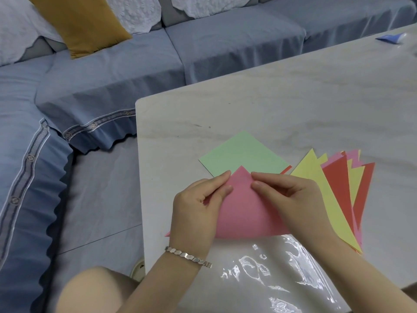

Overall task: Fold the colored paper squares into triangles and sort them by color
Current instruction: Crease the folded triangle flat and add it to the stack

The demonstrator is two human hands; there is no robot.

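A pink paper [244, 211] lies folded into a triangle near the table's front edge, its tip pointing away from me. My left hand [198, 204] pinches its left edge near the tip. My right hand [286, 197] pinches the right edge near the tip. Behind it lies a flat green square [243, 154] with a sliver of red paper showing under its right corner. To the right, a fanned pile of folded triangles [343, 195] in yellow, red and pink rests on the table.
The white marble table [293, 105] extends back and right; a blue packet [391, 38] sits at its far right. A clear plastic sleeve [270, 267] lies at the front. A blue sofa with a mustard cushion [79, 23] stands beyond the left edge.
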